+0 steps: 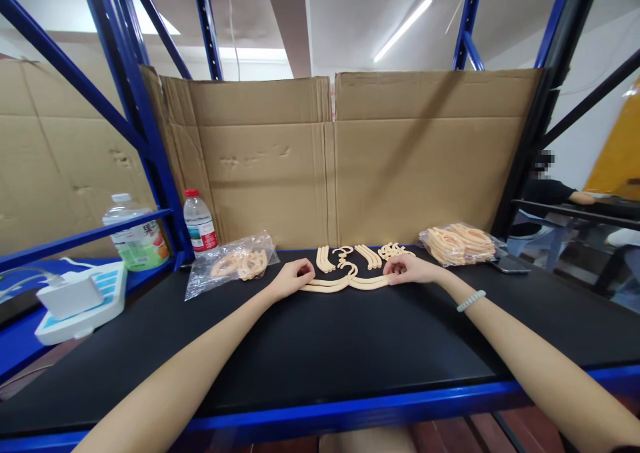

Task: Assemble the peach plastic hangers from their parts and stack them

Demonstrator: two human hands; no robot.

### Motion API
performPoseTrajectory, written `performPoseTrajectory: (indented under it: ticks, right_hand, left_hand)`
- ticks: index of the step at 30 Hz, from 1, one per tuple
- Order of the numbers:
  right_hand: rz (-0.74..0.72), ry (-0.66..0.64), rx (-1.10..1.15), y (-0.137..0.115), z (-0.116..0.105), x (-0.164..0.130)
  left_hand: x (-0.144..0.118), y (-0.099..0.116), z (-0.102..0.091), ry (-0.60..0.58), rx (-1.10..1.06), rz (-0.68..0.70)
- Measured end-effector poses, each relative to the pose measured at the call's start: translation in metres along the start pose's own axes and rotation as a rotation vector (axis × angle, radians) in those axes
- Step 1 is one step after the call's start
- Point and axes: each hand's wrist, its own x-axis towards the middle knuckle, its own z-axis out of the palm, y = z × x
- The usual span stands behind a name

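A beige plastic hanger lies flat on the black table, its hook pointing away from me. My left hand grips its left arm end. My right hand pinches its right arm end. Just behind it lie small piles of loose beige hanger parts: curved arms and hooks.
A clear bag of beige parts lies left of the hands; a fuller bag lies right, beside a phone. Two bottles stand at the left by a blue rack post. Cardboard walls the back. A seated person is at the right.
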Motion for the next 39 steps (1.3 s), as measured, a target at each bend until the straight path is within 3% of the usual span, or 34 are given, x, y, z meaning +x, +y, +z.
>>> performPoseTrajectory:
  ticks: [28, 35, 39]
  right_hand:
    - [0.016, 0.047, -0.069, 0.003, 0.001, 0.001]
    - [0.006, 0.340, -0.162, -0.001, -0.002, 0.005]
    - [0.001, 0.354, -0.232, -0.008, -0.005, 0.022]
  left_hand:
    - [0.002, -0.003, 0.001, -0.012, -0.065, -0.074]
    - [0.006, -0.005, -0.002, -0.027, -0.021, -0.090]
    - [0.017, -0.007, -0.005, -0.025, 0.045, -0.089]
